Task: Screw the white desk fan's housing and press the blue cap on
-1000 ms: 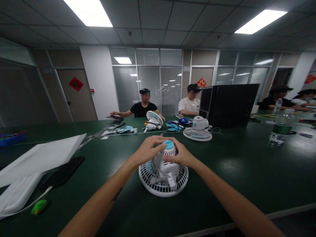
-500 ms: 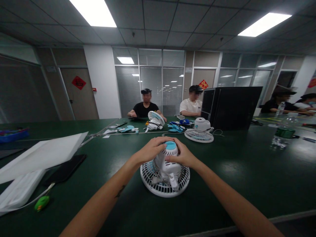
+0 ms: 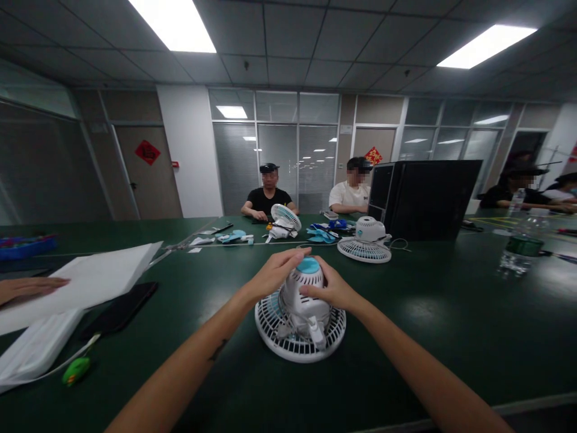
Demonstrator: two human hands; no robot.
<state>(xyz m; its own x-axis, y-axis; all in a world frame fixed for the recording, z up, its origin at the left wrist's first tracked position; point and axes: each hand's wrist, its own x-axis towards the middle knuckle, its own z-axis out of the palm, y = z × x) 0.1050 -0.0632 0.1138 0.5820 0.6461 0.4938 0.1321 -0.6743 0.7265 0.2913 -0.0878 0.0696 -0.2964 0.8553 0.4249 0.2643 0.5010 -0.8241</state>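
A small white desk fan (image 3: 300,325) lies face down on the green table (image 3: 433,313), its round grille flat and its motor housing pointing up, capped by a blue disc (image 3: 309,265). My left hand (image 3: 273,274) wraps the housing's top left side, fingers curled over the blue cap. My right hand (image 3: 330,288) grips the housing's right side, thumb pressed against it. A white cable and plug hang down the housing's near side.
A second face-down white fan (image 3: 365,243) and a black monitor (image 3: 426,198) stand beyond. White foam sheets (image 3: 81,282), a black phone (image 3: 121,308) and a green tool (image 3: 76,370) lie left, with another person's hand (image 3: 24,287). A water bottle (image 3: 518,249) stands right. Two people sit across.
Both hands keep their hold on the fan housing, almost still. Another person's hand has come in at the left edge onto the foam sheets. The view has tilted up slightly.
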